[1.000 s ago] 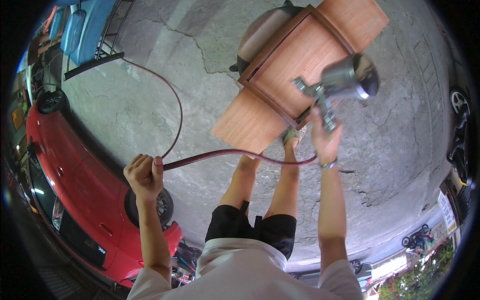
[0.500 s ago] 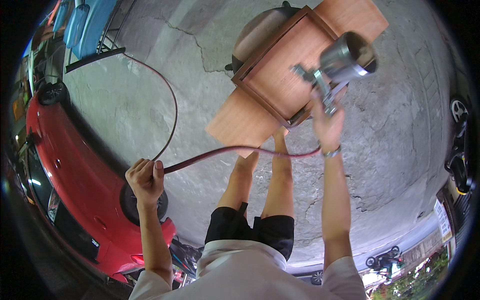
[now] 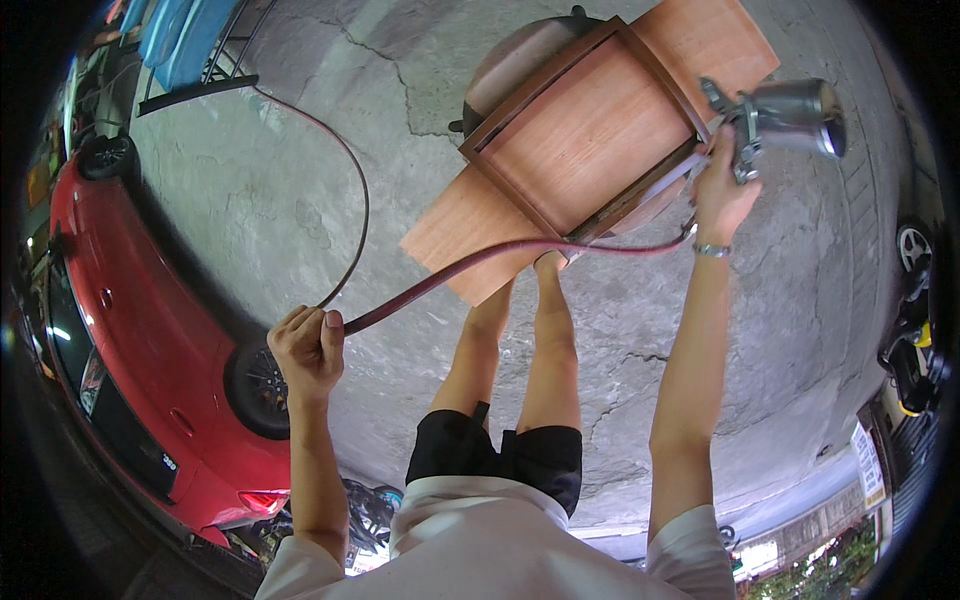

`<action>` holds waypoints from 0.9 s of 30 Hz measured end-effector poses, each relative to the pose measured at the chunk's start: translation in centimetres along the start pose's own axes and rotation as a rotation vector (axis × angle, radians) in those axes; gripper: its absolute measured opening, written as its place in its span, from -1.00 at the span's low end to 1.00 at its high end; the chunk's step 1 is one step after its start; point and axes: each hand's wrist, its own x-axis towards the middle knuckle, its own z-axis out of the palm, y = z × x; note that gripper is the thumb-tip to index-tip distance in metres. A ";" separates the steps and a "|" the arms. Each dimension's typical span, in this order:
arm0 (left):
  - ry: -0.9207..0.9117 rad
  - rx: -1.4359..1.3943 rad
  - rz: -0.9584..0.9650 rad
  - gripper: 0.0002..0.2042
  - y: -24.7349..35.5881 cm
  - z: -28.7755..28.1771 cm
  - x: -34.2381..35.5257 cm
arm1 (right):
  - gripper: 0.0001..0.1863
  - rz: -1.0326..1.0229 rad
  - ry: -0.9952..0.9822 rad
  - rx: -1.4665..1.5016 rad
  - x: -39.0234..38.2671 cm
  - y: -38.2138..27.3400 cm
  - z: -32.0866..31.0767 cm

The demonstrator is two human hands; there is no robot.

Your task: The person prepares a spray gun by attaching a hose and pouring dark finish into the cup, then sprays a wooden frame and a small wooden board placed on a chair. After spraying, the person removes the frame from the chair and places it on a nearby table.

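Observation:
My right hand (image 3: 727, 192) is closed round the grip of a metal spray gun (image 3: 748, 122), held over the right side of a wooden piece. The gun's silver cup (image 3: 800, 115) points off to the right. A dark red air hose (image 3: 480, 258) runs from the base of the gun across to my left hand (image 3: 310, 345), whose fingers are wrapped round it. Below the gun lies a wooden frame (image 3: 552, 215) with a light brown panel (image 3: 585, 140) inside and flat boards (image 3: 455, 225) reaching out at two ends. A round dark-rimmed stand (image 3: 515, 65) shows beneath it.
A red car (image 3: 150, 340) stands along the left. At the far left, blue plastic items (image 3: 185, 40) rest by a dark metal rack (image 3: 195, 96), where the hose's far part leads. A black motorcycle (image 3: 908, 365) is at the right edge. The concrete floor (image 3: 800, 330) is cracked.
My right hand has swept the spray gun to the right and a little away, off the middle of the panel. My left hand shifted slightly right, still gripping the hose.

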 end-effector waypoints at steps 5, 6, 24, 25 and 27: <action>0.025 0.028 -0.040 -0.55 -1.2 -1.1 -0.9 | -0.77 0.007 -0.356 0.106 -9.9 2.3 -0.2; 0.027 0.039 -0.059 -0.55 -1.5 -1.4 -1.0 | -0.78 0.063 -0.406 0.121 -12.5 2.3 -0.4; -0.355 -0.244 -0.936 -0.47 1.7 6.6 -20.2 | -0.65 0.060 -0.083 -0.118 -4.5 -2.3 -2.1; -0.380 -0.262 -0.957 -0.44 3.5 8.1 -21.3 | -0.64 -0.029 -0.084 -0.016 -3.5 -3.0 -2.6; -0.336 -0.311 -0.888 -0.42 6.9 11.0 -22.8 | -0.60 -0.074 -0.053 0.154 -1.4 -4.9 -4.9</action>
